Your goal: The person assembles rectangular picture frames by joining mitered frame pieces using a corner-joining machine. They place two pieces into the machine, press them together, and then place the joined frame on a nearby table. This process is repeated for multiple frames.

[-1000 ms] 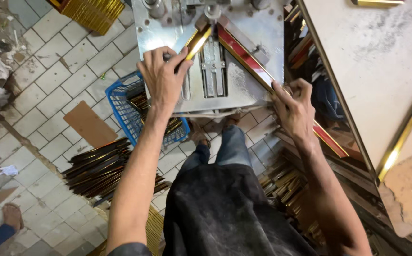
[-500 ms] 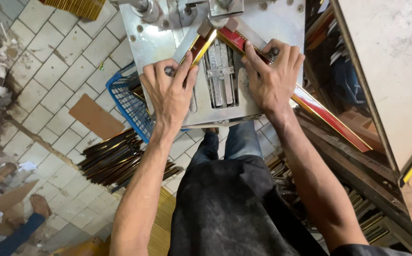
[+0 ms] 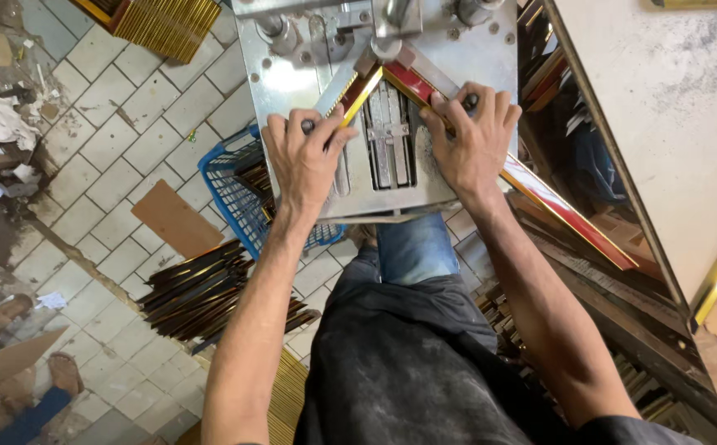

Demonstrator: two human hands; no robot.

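While left hand (image 3: 305,156) presses short gold moulding (image 3: 357,99) flat, right hand (image 3: 475,140) pins long red-gold moulding (image 3: 556,202) on metal worktop (image 3: 292,74), corner joined

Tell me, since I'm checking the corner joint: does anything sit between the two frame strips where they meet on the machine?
Nothing visible does. The short strip under the left hand and the red strip under the right hand meet at the corner, with no visible gap.
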